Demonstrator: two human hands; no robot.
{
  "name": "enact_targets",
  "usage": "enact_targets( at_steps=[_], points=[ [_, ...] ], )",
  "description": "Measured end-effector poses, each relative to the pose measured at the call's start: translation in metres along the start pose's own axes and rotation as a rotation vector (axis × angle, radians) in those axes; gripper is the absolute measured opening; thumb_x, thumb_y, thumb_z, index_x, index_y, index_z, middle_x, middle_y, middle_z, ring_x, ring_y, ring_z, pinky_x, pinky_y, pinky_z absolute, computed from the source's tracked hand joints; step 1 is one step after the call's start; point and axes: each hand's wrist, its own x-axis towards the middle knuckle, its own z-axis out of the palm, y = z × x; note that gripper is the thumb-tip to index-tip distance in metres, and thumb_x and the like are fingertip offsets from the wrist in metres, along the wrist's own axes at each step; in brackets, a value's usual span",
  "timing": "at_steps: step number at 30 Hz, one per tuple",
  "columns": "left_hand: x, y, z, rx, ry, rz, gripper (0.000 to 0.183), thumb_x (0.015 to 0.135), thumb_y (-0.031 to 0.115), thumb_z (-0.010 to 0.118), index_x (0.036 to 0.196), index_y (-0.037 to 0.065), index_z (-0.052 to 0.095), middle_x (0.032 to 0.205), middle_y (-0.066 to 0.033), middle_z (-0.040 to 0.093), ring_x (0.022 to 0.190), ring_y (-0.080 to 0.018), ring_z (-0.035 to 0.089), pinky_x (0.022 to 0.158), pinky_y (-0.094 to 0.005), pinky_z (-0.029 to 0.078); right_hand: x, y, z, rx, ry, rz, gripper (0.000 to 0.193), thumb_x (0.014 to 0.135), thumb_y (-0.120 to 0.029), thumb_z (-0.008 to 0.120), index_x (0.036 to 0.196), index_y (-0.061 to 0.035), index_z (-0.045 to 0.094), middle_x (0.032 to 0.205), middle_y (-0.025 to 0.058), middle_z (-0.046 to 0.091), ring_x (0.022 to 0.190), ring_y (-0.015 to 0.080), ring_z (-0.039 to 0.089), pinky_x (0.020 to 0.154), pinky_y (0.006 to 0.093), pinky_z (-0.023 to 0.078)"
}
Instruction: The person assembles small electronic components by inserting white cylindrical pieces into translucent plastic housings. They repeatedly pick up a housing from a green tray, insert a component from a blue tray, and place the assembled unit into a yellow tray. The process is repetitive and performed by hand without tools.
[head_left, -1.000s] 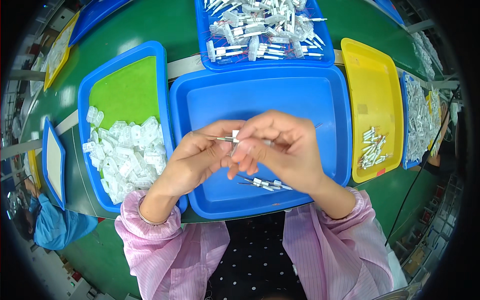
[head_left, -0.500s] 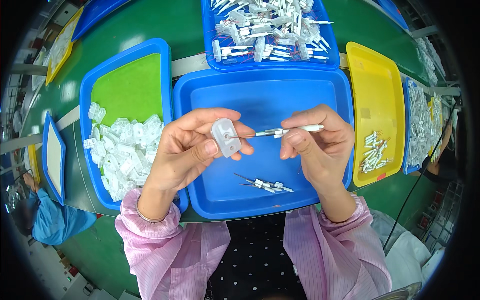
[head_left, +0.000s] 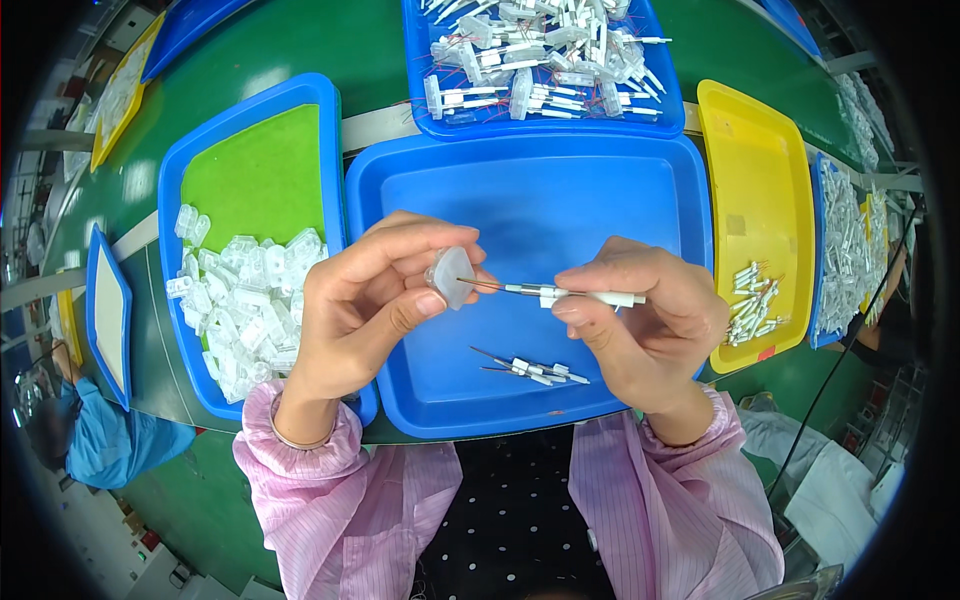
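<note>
Between the thumb and fingers of my left hand [head_left: 375, 305] is a translucent plastic housing [head_left: 453, 278], turned nearly edge-on. My right hand [head_left: 645, 315] pinches a white wired part [head_left: 600, 297], a slim stick with a metal section and thin wires. The wire tips meet the face of the housing; how deep they go I cannot tell. Both hands are above a blue tray [head_left: 450, 415]. On its floor, below my right hand, lie several similar white wired parts [head_left: 535, 371].
Left, a blue tray [head_left: 170, 250] with a green bottom holds clear housings [head_left: 250, 310]. A yellow tray [head_left: 770, 210] on the right has white wired parts [head_left: 752, 305]. Beyond, a blue tray [head_left: 550, 127] is heaped with joined pieces. A person in a blue sleeve [head_left: 125, 435] is far left.
My left hand has turned the housing from face-on toward edge-on. My right hand has shifted slightly downward, and the wired part now lies more level against the housing.
</note>
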Motion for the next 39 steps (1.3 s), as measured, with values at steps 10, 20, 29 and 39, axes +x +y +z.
enact_targets(
  at_steps=[10, 20, 29, 39],
  points=[
    [0.001, 0.003, -0.007, 0.001, -0.099, 0.028, 0.035, 0.079, -0.010, 0.050, 0.114, -0.010, 0.048, 0.102, -0.0164, 0.049, 0.092, -0.0272, 0.058, 0.079, -0.0359, 0.048, 0.007, -0.004, -0.004, -0.132, -0.075, -0.224, 0.022, 0.060, 0.002, 0.073, 0.079, 0.0018, 0.063, 0.065, 0.0097, 0.058, 0.051, 0.0181, 0.053, 0.042, 0.0247, 0.039],
    [-0.002, -0.007, 0.001, -0.127, -0.036, -0.036, 0.034, 0.076, -0.012, 0.055, 0.109, -0.012, 0.050, 0.097, -0.0156, 0.052, 0.089, -0.0243, 0.058, 0.076, -0.0330, 0.052, 0.000, 0.005, 0.008, -0.142, -0.097, 0.096, 0.011, 0.069, 0.003, 0.065, 0.080, 0.0007, 0.064, 0.063, 0.0092, 0.061, 0.051, 0.0162, 0.057, 0.045, 0.0240, 0.042],
    [-0.009, -0.015, 0.005, 0.112, 0.007, 0.010, 0.027, 0.070, -0.011, 0.064, 0.096, -0.008, 0.057, 0.089, -0.0141, 0.056, 0.080, -0.0191, 0.057, 0.079, -0.0329, 0.047, -0.001, 0.012, 0.009, -0.256, -0.181, -0.018, 0.008, 0.069, 0.006, 0.062, 0.074, -0.0001, 0.062, 0.059, 0.0099, 0.059, 0.048, 0.0183, 0.057, 0.043, 0.0253, 0.042],
    [-0.005, -0.011, 0.004, 0.226, -0.022, 0.022, 0.031, 0.070, -0.008, 0.065, 0.100, -0.008, 0.056, 0.092, -0.0159, 0.055, 0.084, -0.0215, 0.057, 0.076, -0.0314, 0.045, -0.008, 0.012, 0.006, -0.316, -0.173, -0.207, 0.017, 0.065, 0.005, 0.064, 0.080, 0.0015, 0.059, 0.063, 0.0109, 0.059, 0.052, 0.0225, 0.058, 0.043, 0.0305, 0.043]
  ],
)
